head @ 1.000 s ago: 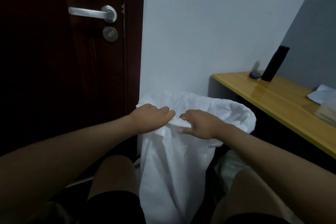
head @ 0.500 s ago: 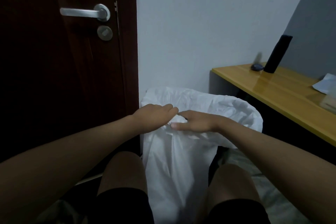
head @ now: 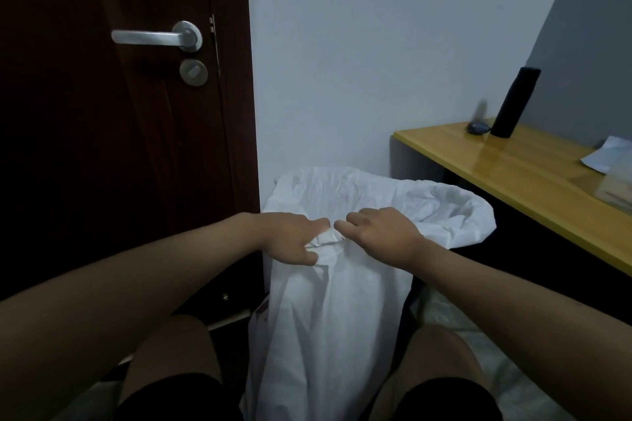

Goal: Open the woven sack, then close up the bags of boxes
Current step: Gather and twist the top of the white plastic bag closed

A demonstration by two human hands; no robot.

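Observation:
A tall white woven sack (head: 328, 325) stands upright between my knees, its mouth spread wide toward the wall. My left hand (head: 290, 239) pinches the near rim of the sack, with a crumpled fold of fabric between thumb and fingers. My right hand (head: 379, 236) lies right beside it on the same rim, fingers curled over the edge; its fingertips nearly touch my left hand. What is inside the sack is hidden. No boxes or other bags show clearly.
A dark wooden door (head: 119, 147) with a metal lever handle (head: 157, 36) stands at the left. A yellow-topped desk (head: 513, 164) at the right carries a black cylinder (head: 514, 102), a small dark object (head: 478, 127) and paper (head: 612, 154). White wall behind.
My hands have drawn closer together on the near rim. The right hand's fingers have curled over the edge, and the fold between my hands has bunched up.

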